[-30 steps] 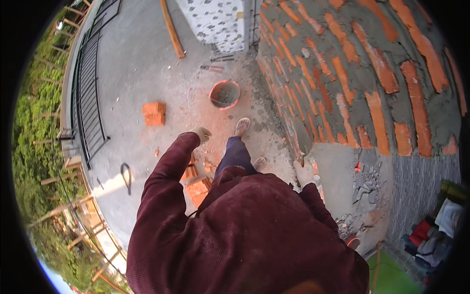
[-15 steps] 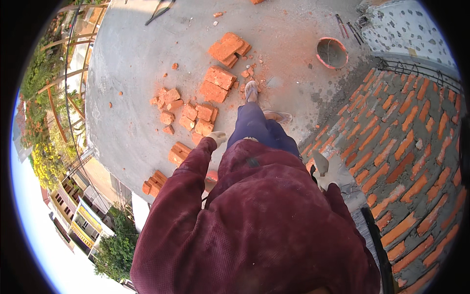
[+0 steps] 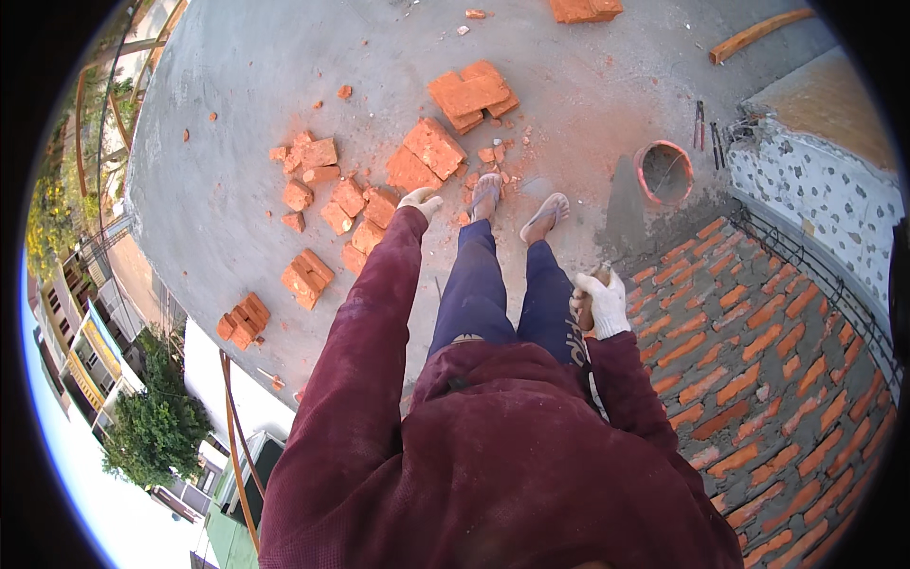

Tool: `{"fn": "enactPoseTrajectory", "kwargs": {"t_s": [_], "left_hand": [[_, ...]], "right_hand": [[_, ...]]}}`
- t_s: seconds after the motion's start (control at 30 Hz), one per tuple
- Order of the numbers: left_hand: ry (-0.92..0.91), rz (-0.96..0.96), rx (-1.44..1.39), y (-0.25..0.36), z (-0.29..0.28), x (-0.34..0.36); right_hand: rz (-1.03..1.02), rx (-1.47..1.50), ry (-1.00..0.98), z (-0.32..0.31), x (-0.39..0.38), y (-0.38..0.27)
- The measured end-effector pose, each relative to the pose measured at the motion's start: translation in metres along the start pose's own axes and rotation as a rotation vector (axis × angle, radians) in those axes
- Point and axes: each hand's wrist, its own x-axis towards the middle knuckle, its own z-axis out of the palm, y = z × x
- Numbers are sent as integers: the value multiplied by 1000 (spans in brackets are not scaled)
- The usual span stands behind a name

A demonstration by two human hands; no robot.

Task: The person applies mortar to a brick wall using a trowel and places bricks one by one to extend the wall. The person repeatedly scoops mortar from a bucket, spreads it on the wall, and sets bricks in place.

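Note:
My right hand [image 3: 607, 296], in a white glove, is closed round the wooden handle of a trowel [image 3: 626, 207]. Its grey blade points away from me, toward a round orange-rimmed bucket [image 3: 664, 173] with grey insides. My left hand [image 3: 420, 201], also gloved, hangs in the air with fingers apart and nothing in them. Below and just beyond it lies a pair of orange bricks [image 3: 426, 154]. More loose bricks [image 3: 364, 211] lie to its left.
A brick wall [image 3: 758, 379] with grey mortar joints rises on my right. Farther off are a brick stack [image 3: 474, 95], long-handled tools [image 3: 706, 133] and a wooden pole [image 3: 761, 36]. Brick rubble dots the concrete floor [image 3: 237, 85]. Beyond the floor's left edge are trees and buildings below.
My left hand has reached forward, away from my body. The right hand has come out from beside my torso, carrying the trowel forward. My feet stand farther apart, and the view has shifted.

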Motion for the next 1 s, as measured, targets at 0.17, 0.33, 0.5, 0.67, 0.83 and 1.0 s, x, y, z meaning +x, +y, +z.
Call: {"fn": "enactPoseTrajectory", "kwargs": {"t_s": [0.17, 0.33, 0.5, 0.67, 0.83, 1.0], "left_hand": [[124, 0, 1026, 97, 15, 54], [158, 200, 1398, 135, 63, 219], [357, 372, 1422, 139, 109, 340], [201, 359, 1161, 144, 110, 353], [-421, 166, -208, 132, 85, 259], [-932, -301, -1205, 138, 90, 27]], "right_hand": [[232, -78, -82, 20, 59, 112], [456, 30, -137, 5, 83, 131], [572, 211, -95, -14, 98, 127], [563, 364, -80, -14, 101, 128], [380, 494, 29, -12, 79, 110], [12, 611, 155, -34, 21, 49]]}}
